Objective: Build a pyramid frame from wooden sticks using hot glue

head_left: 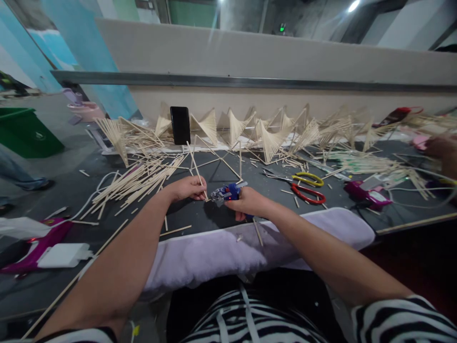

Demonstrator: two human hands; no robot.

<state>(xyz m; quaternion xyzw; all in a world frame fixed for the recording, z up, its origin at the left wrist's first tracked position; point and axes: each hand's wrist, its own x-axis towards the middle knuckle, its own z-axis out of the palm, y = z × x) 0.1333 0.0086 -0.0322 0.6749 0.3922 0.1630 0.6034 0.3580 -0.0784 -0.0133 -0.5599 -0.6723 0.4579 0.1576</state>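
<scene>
My left hand (188, 187) pinches a thin wooden stick (195, 167) that rises up and away from the fingers. My right hand (247, 202) is closed round a blue glue gun (226, 193), whose nozzle points left at the lower end of the stick. Both hands hover over the dark table (200, 216), just beyond a pale fluffy pad (214, 252) along its near edge. A frame of glued sticks (217, 162) stands right behind the hands.
A loose pile of sticks (137, 181) lies to the left. Yellow scissors (309, 178) and red scissors (309, 194) lie to the right, beside a magenta glue gun (364, 193). A black phone (180, 125) and several finished stick shapes (271, 131) line the back. Another person's hand (442, 147) is at far right.
</scene>
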